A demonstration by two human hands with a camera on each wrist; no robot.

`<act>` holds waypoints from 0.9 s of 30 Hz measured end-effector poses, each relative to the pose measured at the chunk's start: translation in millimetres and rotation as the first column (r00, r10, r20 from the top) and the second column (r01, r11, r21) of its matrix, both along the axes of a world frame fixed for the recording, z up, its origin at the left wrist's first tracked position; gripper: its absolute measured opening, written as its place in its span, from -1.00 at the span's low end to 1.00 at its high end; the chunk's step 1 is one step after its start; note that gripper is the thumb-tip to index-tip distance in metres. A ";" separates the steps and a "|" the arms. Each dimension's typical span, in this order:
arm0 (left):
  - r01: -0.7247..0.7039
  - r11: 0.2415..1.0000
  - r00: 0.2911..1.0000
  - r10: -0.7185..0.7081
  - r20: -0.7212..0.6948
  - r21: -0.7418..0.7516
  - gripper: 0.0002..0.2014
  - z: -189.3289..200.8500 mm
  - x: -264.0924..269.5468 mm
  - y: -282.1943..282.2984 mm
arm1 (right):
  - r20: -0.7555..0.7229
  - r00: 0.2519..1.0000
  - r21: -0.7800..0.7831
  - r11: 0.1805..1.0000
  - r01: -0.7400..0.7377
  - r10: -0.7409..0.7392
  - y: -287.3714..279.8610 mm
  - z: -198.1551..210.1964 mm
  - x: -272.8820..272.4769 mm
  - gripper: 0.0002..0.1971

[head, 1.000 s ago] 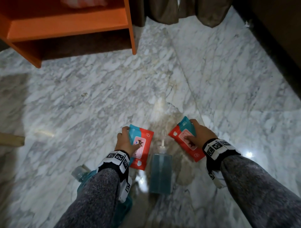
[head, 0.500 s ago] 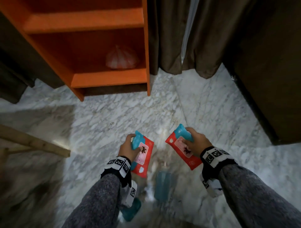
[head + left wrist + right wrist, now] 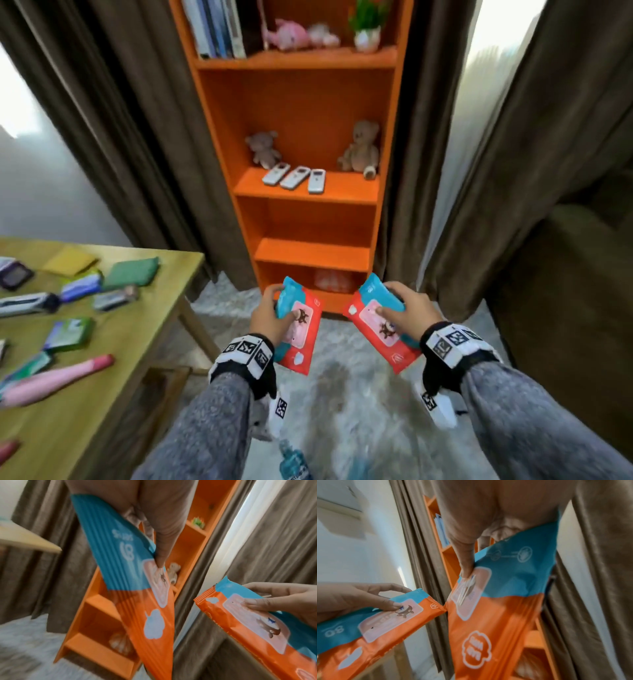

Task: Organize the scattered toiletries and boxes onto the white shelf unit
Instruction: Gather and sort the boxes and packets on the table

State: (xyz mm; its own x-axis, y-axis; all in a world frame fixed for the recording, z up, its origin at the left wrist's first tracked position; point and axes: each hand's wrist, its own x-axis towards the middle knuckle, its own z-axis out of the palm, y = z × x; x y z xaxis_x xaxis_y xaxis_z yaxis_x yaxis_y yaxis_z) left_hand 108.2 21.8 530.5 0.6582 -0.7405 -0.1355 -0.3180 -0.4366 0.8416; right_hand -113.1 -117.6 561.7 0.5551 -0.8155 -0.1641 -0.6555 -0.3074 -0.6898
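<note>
A person's left hand [image 3: 270,317] grips a soft red-and-blue plastic wipes packet [image 3: 298,329], thumb pressing its label. The right hand [image 3: 407,313] grips a matching second packet [image 3: 378,329]. Both packets hover before a tall orange wooden shelf unit [image 3: 308,192].

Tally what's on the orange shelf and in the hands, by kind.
Wipes packs, in hand: 2, the left pack and the right pack
Teddy bears: 2, grey and tan
White remotes: 3
Pink plush: 1
Potted plant: 1
Bag on bottom shelf: 1
Books: too blurred to count
Total counted: 10
</note>
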 end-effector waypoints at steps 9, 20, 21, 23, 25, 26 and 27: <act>-0.316 0.937 0.947 0.322 0.018 -0.147 -0.48 111.2 37.8 144.9 | 0.016 0.947 -0.139 0.938 -0.317 0.322 58.7 129.4 86.2 -0.57; -0.615 0.773 0.774 0.630 0.067 -0.157 -0.51 148.0 125.4 324.7 | -0.023 0.805 -0.238 0.778 -0.581 0.593 178.0 178.1 232.6 -0.57; -0.625 0.763 0.764 0.641 0.073 -0.167 -0.50 153.4 140.8 336.0 | -0.016 0.797 -0.248 0.770 -0.588 0.603 188.0 183.3 251.4 -0.58; -0.637 0.748 0.747 0.659 0.089 -0.189 -0.49 164.5 172.3 356.2 | 0.004 0.784 -0.274 0.754 -0.596 0.621 206.0 194.2 290.2 -0.58; -0.650 0.736 0.732 0.673 0.105 -0.188 -0.50 172.4 203.9 376.5 | 0.005 0.775 -0.302 0.739 -0.602 0.632 222.3 203.5 328.1 -0.57; -0.661 0.725 0.721 0.685 0.103 -0.193 -0.49 174.9 219.5 386.1 | 0.007 0.769 -0.307 0.733 -0.607 0.639 230.8 207.5 345.9 -0.56; -0.671 0.714 0.712 0.696 0.096 -0.201 -0.49 177.4 233.9 395.3 | 0.014 0.763 -0.309 0.728 -0.612 0.647 238.6 210.8 362.2 -0.56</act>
